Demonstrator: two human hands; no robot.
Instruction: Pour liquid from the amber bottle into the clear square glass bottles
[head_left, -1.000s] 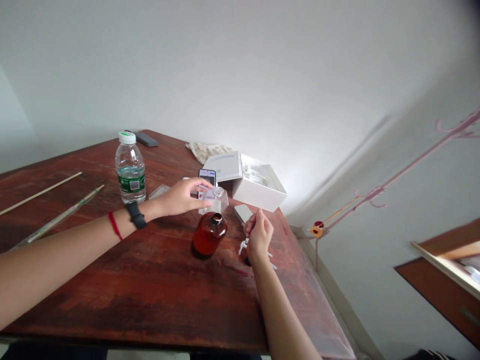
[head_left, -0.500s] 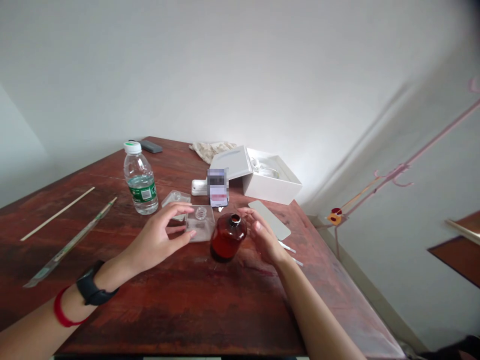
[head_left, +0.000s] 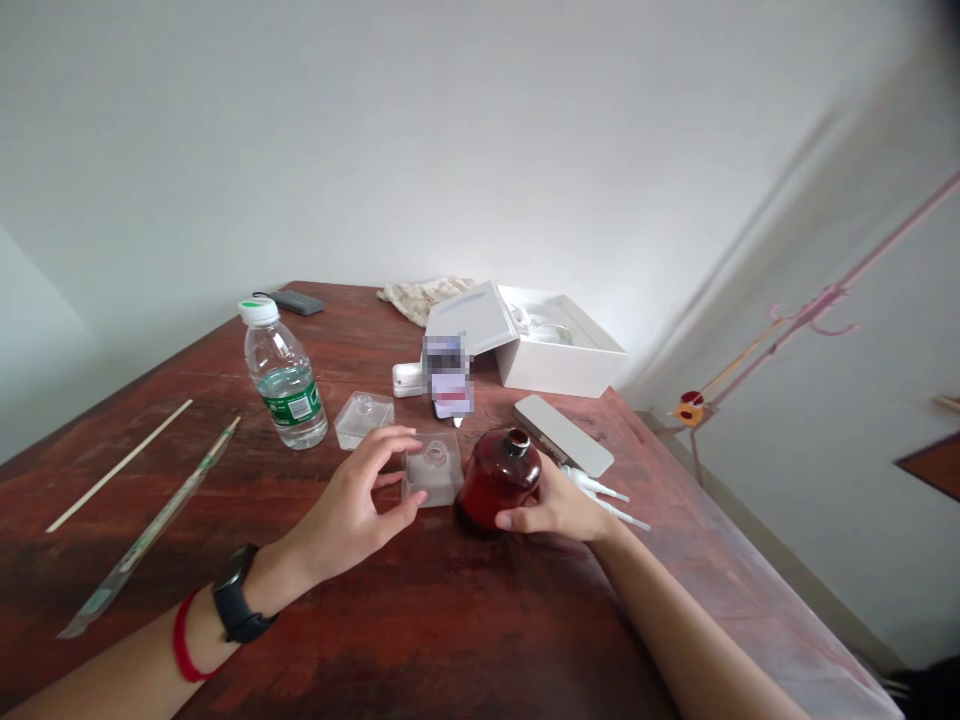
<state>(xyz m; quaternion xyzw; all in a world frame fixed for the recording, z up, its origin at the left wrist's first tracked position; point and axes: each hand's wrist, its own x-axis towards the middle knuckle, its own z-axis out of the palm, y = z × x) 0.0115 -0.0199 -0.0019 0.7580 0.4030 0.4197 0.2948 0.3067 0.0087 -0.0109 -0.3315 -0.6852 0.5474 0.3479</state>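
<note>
My right hand (head_left: 559, 505) is wrapped around the right side of a dark red-brown glass bottle (head_left: 496, 482), its thumb across the front. The bottle has a narrow open neck and stands on the table. Just left of it is a clear square container (head_left: 435, 472) with a round neck on top. My left hand (head_left: 375, 490) spans that container's left side, thumb at the front corner and fingertips at the back one. A second clear square container (head_left: 366, 418) sits behind my left fingers.
A water bottle (head_left: 289, 390) stands at the left, near a thin stick (head_left: 120, 465) and a wrapped chopstick (head_left: 154, 525). Behind are a phone (head_left: 450, 378), a white box (head_left: 562, 345) and a cloth (head_left: 420, 298). A grey-white case (head_left: 562, 435) and white-tipped droppers (head_left: 600, 490) lie right.
My right hand has closed around the red-brown bottle, where before its fingers were only beside it. The view has shifted a little, and my left hand stays at the clear container.
</note>
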